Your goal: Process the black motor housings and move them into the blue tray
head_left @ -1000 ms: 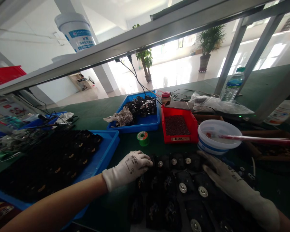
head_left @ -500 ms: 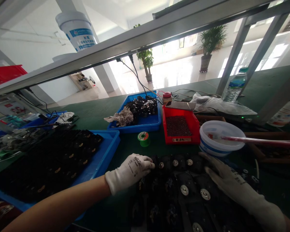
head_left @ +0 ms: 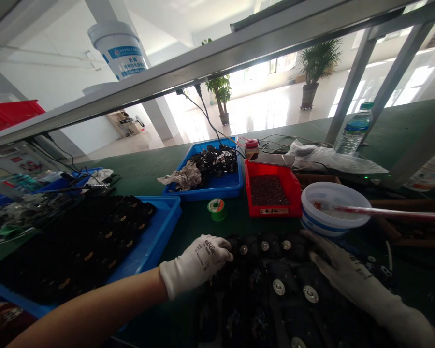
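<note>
Several black parts with round metal discs lie in rows on the dark green bench, among them a back row of black housings (head_left: 265, 247). My left hand (head_left: 202, 261), in a white glove, is at the left end of that row. Its fingers are curled together against the end part; the fingertips are partly hidden. At the row's right end is my right hand (head_left: 342, 270), also gloved, with its thumb apart from the stretched fingers and its fingertips touching the end of the row. Larger black parts with silver discs (head_left: 279, 287) lie nearer me, between the hands.
A blue tray (head_left: 166, 217) of black parts stands left. Behind are a solder spool (head_left: 216, 210), a blue tray (head_left: 217, 188) of small parts, a red bin (head_left: 293, 193) of tiny pieces, and a white tub (head_left: 335, 212) with a red-handled tool across it. A bottle (head_left: 355, 128) stands farther back.
The view has shifted very slightly. Both hands stay at the two ends of the row, with no clear movement of the parts.
</note>
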A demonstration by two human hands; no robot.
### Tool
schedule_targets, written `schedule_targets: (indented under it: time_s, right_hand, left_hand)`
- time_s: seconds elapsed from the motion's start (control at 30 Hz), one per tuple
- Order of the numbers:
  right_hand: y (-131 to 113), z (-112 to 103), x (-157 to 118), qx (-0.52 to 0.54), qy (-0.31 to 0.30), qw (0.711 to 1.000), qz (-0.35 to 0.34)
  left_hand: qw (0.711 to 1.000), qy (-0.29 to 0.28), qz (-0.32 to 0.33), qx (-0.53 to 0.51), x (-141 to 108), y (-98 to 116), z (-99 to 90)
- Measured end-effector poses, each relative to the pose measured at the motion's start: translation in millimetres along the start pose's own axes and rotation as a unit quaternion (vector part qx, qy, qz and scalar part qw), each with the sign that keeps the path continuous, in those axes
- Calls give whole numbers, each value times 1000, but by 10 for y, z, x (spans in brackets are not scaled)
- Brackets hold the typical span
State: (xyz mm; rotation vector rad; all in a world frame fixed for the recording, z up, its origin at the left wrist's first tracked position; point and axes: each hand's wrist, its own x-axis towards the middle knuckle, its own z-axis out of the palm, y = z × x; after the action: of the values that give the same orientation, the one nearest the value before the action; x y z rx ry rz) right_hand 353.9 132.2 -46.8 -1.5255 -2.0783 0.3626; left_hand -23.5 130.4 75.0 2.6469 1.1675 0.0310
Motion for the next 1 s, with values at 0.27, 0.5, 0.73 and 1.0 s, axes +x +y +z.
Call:
schedule_targets:
  time_s: [0.27, 0.5, 0.73, 1.0]
  right_hand:
    - [57, 2, 17, 9, -5, 1000, 7]
    - [69, 7, 5, -5, -15, 1000, 7]
    - [40, 24, -32, -9, 7, 1000, -17]
    - [36, -20, 0, -4, -18, 1000, 1]
  left_hand:
    - [1000, 7, -26, 3, 26, 15, 0]
    - [998, 33, -54, -2, -2, 9, 4]
    - [998, 45, -48, -14, 16, -15, -47]
    - [998, 26, -50, 28, 49, -18, -56]
